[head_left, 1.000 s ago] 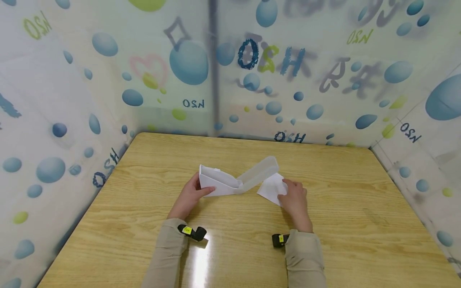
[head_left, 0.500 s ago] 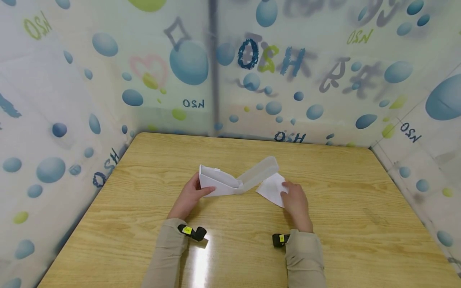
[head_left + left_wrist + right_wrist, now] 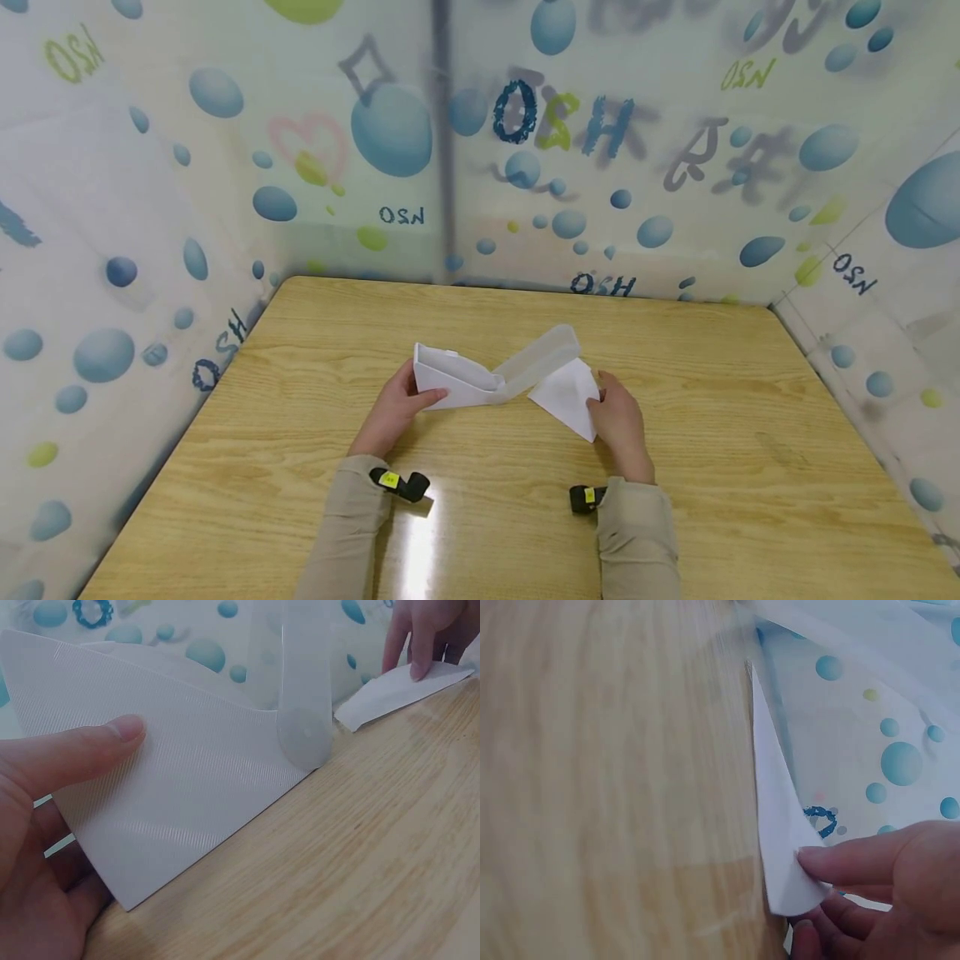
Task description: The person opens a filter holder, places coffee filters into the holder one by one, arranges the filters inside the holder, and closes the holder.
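Note:
My left hand [image 3: 392,414] holds the left end of a white ribbed plastic box [image 3: 453,393]. In the left wrist view its thumb lies on the box's front face [image 3: 180,776], with the other fingers behind and partly hidden. The frosted lid [image 3: 542,360] stands swung open to the right, joined at the box's narrow end. To the right of the box, my right hand [image 3: 619,423] pinches the edge of a piece of white paper [image 3: 564,397] between thumb and fingers. In the right wrist view the paper [image 3: 778,832] bends upward at the pinched end.
A wood-grain table [image 3: 735,433] carries everything, with its far edge close to a printed curtain [image 3: 517,225]. Side curtains flank it left and right. Black wrist cameras [image 3: 401,484] sit at both cuffs. The lid's far end overhangs the paper's back corner.
My right hand shifts slightly right and toward me, and the paper turns with its near corner showing more. The left hand, box and lid stay put.

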Available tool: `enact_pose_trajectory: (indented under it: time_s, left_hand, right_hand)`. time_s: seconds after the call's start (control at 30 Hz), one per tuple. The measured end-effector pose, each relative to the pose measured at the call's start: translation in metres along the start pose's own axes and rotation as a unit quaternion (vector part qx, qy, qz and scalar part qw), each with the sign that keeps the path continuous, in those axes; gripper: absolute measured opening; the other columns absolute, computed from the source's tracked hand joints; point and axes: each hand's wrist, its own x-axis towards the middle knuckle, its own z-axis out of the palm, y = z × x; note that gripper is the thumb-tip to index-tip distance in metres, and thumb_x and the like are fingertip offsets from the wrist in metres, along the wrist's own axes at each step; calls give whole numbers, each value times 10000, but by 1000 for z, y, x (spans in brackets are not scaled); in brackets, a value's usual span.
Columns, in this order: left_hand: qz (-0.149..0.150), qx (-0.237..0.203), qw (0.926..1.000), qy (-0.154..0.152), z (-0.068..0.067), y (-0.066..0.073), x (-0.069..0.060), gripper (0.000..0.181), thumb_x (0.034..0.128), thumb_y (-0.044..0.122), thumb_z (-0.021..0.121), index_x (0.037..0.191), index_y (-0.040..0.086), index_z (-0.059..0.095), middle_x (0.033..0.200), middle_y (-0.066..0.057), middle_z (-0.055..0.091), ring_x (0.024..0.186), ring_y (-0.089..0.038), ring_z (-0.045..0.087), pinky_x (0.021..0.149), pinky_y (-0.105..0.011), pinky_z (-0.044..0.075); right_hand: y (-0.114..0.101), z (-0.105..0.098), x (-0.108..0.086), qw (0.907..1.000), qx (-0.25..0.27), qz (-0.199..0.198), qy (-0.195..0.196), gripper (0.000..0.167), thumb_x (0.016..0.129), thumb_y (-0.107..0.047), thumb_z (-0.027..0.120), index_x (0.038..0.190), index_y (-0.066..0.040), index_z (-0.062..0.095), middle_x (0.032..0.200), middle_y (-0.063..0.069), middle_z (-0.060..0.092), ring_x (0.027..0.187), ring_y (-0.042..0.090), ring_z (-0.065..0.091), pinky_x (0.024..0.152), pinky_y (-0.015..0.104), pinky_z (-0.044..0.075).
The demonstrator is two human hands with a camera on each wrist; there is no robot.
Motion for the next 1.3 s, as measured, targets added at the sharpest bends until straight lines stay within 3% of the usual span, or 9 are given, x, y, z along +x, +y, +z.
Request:
enact_pose_trajectory:
  time_s: [0.37, 0.63, 1.03, 1.3]
  left_hand:
    - [40, 35, 10000, -78, -1, 0, 0, 551, 745, 310, 718, 1219, 204, 459, 1145, -49, 539, 1025, -200, 512, 847, -345, 412]
    - [51, 45, 9999, -99, -2, 0, 0, 557, 753, 307, 713, 1232, 201, 451, 1154, -55, 534, 1030, -206, 510, 844, -339, 415]
    - [-32, -10, 10000, -47, -1, 1, -1, 541, 733, 320, 726, 1203, 234, 473, 1138, -32, 544, 1024, -200, 518, 845, -361, 418]
    - [-29, 11, 10000, -16, -1, 0, 0, 543, 730, 326, 725, 1204, 243, 474, 1141, -32, 540, 1022, -205, 516, 843, -369, 419]
  right_hand:
    - [3, 2, 3, 9998, 136, 155, 64, 309, 887, -113, 502, 1158, 32, 537, 1048, 203, 571, 929, 318, 521, 782, 440, 400]
    - [2, 2, 5, 9987, 261, 429, 55, 332, 926, -219, 449, 1135, 16, 553, 1113, 189, 554, 976, 309, 499, 832, 448, 375]
    - [2, 4, 5, 9988, 317, 361, -17, 302, 913, -209, 492, 1105, 13, 564, 989, 149, 575, 850, 263, 508, 721, 381, 402]
    - [2, 4, 6, 9964, 676, 362, 361, 298, 925, -205, 473, 1129, -4, 555, 1036, 164, 580, 908, 276, 525, 759, 395, 416]
